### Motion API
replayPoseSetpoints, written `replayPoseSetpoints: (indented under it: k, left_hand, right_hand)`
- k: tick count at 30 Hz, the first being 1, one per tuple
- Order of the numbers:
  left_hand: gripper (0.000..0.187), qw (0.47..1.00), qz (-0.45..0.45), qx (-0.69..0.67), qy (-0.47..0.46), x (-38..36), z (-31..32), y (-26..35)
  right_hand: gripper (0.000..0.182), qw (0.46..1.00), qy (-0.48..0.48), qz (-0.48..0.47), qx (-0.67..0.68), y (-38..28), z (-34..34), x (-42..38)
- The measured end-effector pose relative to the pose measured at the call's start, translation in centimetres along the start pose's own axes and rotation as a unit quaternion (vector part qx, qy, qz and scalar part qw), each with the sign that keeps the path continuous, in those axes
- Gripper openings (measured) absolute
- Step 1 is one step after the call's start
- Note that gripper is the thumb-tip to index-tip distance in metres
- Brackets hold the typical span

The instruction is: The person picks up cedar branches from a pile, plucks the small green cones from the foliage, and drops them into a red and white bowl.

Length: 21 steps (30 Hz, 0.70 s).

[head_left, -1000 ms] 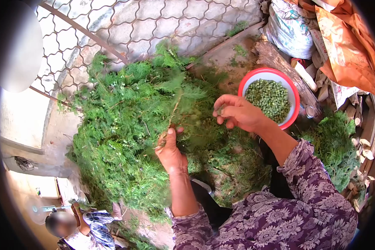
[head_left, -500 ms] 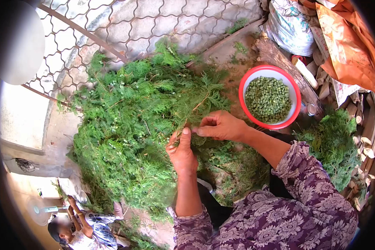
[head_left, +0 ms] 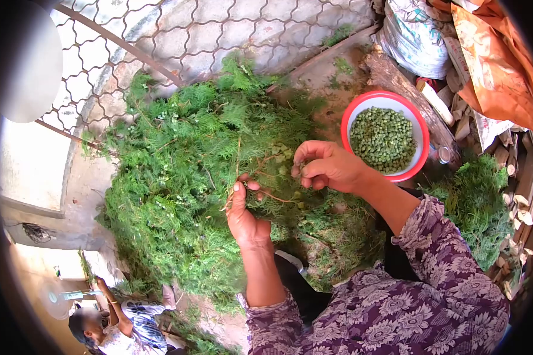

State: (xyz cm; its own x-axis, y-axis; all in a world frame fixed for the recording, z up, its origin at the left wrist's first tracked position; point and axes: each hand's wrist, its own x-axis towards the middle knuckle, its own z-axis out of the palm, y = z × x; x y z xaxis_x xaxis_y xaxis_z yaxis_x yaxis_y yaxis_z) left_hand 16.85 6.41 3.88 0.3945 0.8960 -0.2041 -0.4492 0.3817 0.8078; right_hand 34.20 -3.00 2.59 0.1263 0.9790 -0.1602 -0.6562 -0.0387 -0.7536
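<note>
My left hand (head_left: pixel 247 220) is closed around the brown stem of a leafy evergreen sprig (head_left: pixel 238 155), its thin twigs spreading out past the fingers. Apart from it, to the right, my right hand (head_left: pixel 333 168) is pinched together; whatever small thing sits between its fingertips is too blurred to name. Both hands are over a large heap of green evergreen branches (head_left: pixel 172 160), some with pale cones among the leaves. Just beyond my right hand stands a red-rimmed white bowl (head_left: pixel 344 127) with many small green cones (head_left: pixel 382 141) in it.
A metal lattice (head_left: pixel 219 29) runs behind the heap. On the right lie a log (head_left: pixel 391 68), a white sack (head_left: pixel 411 41), an orange sheet (head_left: pixel 497 65), split wood (head_left: pixel 521 201) and more greenery (head_left: pixel 477 207). Another person (head_left: pixel 121 322) sits at lower left, holding up a sprig.
My hands have moved apart: the right drew back to the right and up, the left went slightly left with the sprig. The sprig now points more upright.
</note>
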Motion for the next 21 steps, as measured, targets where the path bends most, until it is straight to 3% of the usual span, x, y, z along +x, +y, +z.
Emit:
replayPoseSetpoints:
  k: [14,21]
  left_hand:
    - [0.027,1.000,-0.007,-0.012,-0.007,-0.4,0.2,0.1]
    - [0.026,1.000,-0.013,0.009,-0.015,-0.4,0.5,-0.6]
  right_hand:
    - [0.017,0.995,-0.008,0.102,-0.012,1.2,0.1,1.0]
    - [0.018,0.997,0.018,0.072,0.001,1.7,0.2,1.2]
